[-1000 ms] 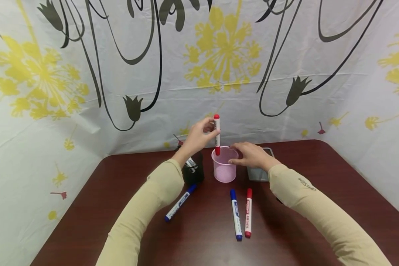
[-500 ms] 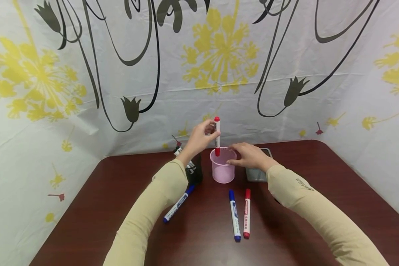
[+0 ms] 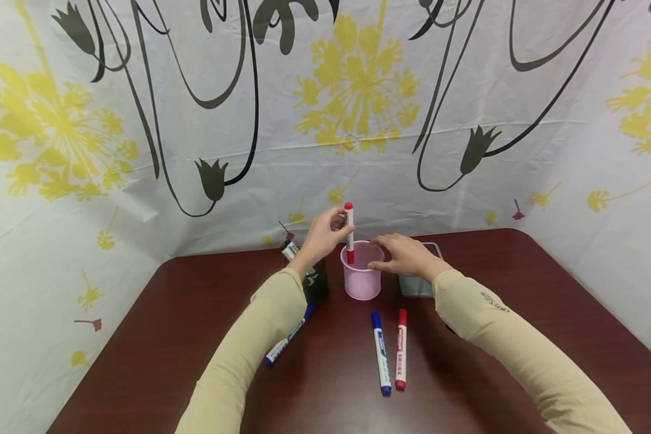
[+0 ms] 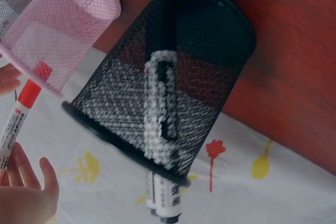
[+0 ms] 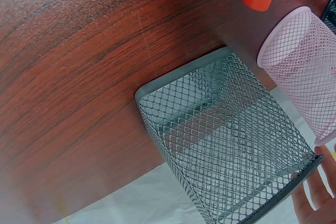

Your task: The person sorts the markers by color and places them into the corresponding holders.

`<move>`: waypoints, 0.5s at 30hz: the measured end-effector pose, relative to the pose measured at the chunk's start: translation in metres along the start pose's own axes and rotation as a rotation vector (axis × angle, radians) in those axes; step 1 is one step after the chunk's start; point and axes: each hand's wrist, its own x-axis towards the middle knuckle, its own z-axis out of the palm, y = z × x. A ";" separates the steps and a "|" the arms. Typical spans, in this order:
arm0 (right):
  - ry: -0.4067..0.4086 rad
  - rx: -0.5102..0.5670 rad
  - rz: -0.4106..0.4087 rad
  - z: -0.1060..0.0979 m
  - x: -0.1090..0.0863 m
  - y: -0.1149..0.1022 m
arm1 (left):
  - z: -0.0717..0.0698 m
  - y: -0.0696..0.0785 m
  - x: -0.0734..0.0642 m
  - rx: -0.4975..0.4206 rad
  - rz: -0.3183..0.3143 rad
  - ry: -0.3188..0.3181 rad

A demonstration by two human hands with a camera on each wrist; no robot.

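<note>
My left hand (image 3: 323, 234) pinches a red-capped whiteboard marker (image 3: 349, 220) near its upper part. The marker stands upright, its lower red end inside the mouth of a pink mesh pen cup (image 3: 362, 284). In the left wrist view that red end (image 4: 30, 93) shows at the cup's rim, partly behind the mesh. On the cup's other side my right hand (image 3: 405, 253) holds the rim, thumb at the near edge and fingers at the far edge. Fingertips (image 5: 315, 187) of it show at the lower right corner of the right wrist view.
A black mesh cup (image 4: 210, 72) with black-and-white markers (image 4: 167, 198) inside stands left of the pink one. To the right is a grey square mesh holder (image 5: 210, 129). Two blue markers (image 3: 381, 355) (image 3: 287, 342) and another red marker (image 3: 401, 352) lie on the dark table (image 3: 325, 398).
My left hand has come down, lowering the red-capped marker deeper into the pink cup. The right hand stays at the rim. The whole head view has shifted slightly.
</note>
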 end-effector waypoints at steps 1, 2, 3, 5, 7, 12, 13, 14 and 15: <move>0.003 -0.002 -0.004 0.000 0.000 0.000 | 0.001 -0.002 -0.001 0.000 -0.004 0.000; 0.005 -0.006 -0.008 0.000 0.000 0.000 | 0.002 -0.003 -0.002 -0.002 -0.009 -0.001; 0.007 -0.006 -0.007 0.000 0.000 0.000 | 0.002 -0.005 -0.003 0.005 -0.014 -0.003; 0.007 -0.007 -0.007 0.001 0.000 0.000 | 0.004 -0.008 -0.005 0.013 -0.018 -0.012; 0.007 -0.008 -0.006 0.001 0.001 0.000 | 0.005 -0.011 -0.008 0.021 -0.020 -0.020; 0.001 -0.007 -0.001 0.000 0.002 0.000 | 0.008 -0.019 -0.014 0.049 -0.036 -0.037; -0.002 -0.007 -0.002 0.000 0.002 0.000 | 0.009 -0.021 -0.015 0.054 -0.041 -0.040; -0.006 -0.008 0.002 -0.001 0.002 0.000 | 0.010 -0.023 -0.016 0.058 -0.046 -0.043; -0.010 -0.007 0.005 -0.001 0.002 0.000 | 0.011 -0.025 -0.017 0.061 -0.052 -0.045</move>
